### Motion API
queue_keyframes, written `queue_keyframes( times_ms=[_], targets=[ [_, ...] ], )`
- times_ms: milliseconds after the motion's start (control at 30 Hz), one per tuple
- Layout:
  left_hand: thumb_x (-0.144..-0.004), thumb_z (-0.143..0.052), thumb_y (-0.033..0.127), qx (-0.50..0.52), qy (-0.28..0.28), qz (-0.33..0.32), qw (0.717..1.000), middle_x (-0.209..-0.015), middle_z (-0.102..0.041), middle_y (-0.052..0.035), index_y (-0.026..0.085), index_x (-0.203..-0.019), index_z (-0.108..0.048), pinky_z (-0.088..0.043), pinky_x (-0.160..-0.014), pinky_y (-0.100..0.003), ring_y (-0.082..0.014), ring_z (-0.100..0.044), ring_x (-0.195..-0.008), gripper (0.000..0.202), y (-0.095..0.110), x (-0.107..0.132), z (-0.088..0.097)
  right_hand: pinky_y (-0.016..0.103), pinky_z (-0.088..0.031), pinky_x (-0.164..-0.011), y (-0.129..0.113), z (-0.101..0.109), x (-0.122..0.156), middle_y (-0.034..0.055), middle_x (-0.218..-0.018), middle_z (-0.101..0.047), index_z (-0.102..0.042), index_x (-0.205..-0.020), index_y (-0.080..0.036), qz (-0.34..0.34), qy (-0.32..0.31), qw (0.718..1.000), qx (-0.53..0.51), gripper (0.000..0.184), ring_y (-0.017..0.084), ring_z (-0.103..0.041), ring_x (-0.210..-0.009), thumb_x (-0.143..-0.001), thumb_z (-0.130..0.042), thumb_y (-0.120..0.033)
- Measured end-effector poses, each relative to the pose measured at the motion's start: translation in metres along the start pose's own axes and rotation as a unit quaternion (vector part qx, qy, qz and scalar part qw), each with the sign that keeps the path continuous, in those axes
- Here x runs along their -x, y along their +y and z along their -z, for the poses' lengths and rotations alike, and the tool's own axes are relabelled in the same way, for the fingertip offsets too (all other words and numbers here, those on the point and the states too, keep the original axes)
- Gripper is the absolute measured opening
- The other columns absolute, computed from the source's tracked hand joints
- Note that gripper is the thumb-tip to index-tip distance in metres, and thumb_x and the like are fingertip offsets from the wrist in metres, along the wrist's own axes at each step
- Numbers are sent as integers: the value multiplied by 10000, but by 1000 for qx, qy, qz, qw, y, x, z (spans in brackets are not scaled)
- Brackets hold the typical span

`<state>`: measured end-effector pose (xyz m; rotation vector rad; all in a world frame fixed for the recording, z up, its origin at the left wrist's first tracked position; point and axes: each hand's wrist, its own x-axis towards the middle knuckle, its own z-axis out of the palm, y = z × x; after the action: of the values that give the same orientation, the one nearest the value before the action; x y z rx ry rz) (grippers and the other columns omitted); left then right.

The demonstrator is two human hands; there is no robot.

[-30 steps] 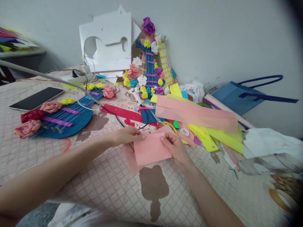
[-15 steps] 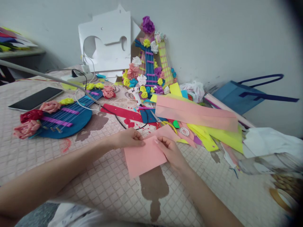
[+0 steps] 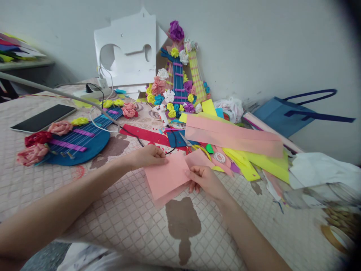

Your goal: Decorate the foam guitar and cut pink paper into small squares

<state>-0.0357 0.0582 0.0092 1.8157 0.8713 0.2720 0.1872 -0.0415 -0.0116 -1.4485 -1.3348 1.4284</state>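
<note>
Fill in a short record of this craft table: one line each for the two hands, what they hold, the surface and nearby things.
Held thing: pink rectangular paper sheet
Left: left hand pinches its upper left edge
Right: right hand grips its right edge
Surface: beige quilted cloth with brown animal shapes
Left of hands: blue guitar-shaped craft piece with paper roses
Behind: long pink paper strips, white glue gun

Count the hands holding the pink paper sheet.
2. The left hand pinches the upper left edge of the pink paper sheet; the right hand grips its right edge. No other hands show.
</note>
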Motion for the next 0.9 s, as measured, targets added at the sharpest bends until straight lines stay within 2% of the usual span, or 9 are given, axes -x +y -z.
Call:
queue_keyframes(
  times_ms=[133, 300, 367, 433, 533, 700, 900],
  targets=[
    [-697, -622, 536, 8, -3, -2, 1000, -528, -437, 33, 142, -640, -545, -229, -419, -181, -61, -336, -474, 405, -3, -1, 5, 180, -354, -359, -1, 3, 1, 16, -625, -647, -528, -692, -168, 3, -21, 1000, 16, 374, 109, -588, -447, -766, -594, -529],
    [-702, -609, 557, 26, -37, 2, 999, -548, -488, 19, 141, -689, -594, -263, -427, -183, -70, -380, -476, 417, 0, 2, 3, 209, -385, -470, -7, 1, 3, 15, -802, -627, -603, -913, -181, 64, -26, 997, 36, 360, 129, -570, -644, -783, -586, -516],
    [-699, -613, 558, 26, -61, 2, 998, -539, -489, 21, 137, -688, -602, -259, -426, -185, -69, -377, -471, 422, 3, 3, 0, 216, -370, -516, -5, -1, 2, 0, -771, -596, -611, -856, -179, 81, -6, 997, 17, 340, 115, -515, -636, -783, -591, -511],
    [-696, -620, 553, 37, -85, 3, 996, -536, -493, 23, 137, -671, -594, -251, -427, -187, -66, -374, -467, 418, 4, 4, -3, 216, -312, -491, -2, -3, 1, -27, -658, -523, -589, -746, -178, 77, 18, 997, -3, 336, 97, -433, -562, -774, -601, -512],
    [-685, -640, 535, 59, -88, 8, 994, -542, -500, 26, 141, -658, -581, -240, -426, -187, -62, -372, -466, 399, 4, 3, -8, 219, -234, -457, 3, -6, -1, -45, -579, -419, -541, -653, -178, 65, 32, 997, -19, 366, 87, -333, -509, -756, -616, -520],
    [-709, -623, 516, 46, -99, 12, 994, -562, -498, 21, 140, -676, -579, -245, -426, -180, -65, -377, -487, 381, 1, 3, -13, 222, -279, -495, 0, -9, 0, -31, -610, -442, -554, -679, -174, 51, 39, 996, -63, 377, 99, -367, -549, -767, -587, -539],
    [-724, -605, 516, 18, -99, 5, 995, -573, -502, 16, 138, -694, -594, -256, -447, -190, -68, -373, -493, 379, 1, 4, -20, 230, -245, -487, -3, -13, 0, -47, -567, -388, -489, -598, -180, 78, 85, 992, -47, 400, 97, -327, -533, -760, -600, -529]
  ],
)
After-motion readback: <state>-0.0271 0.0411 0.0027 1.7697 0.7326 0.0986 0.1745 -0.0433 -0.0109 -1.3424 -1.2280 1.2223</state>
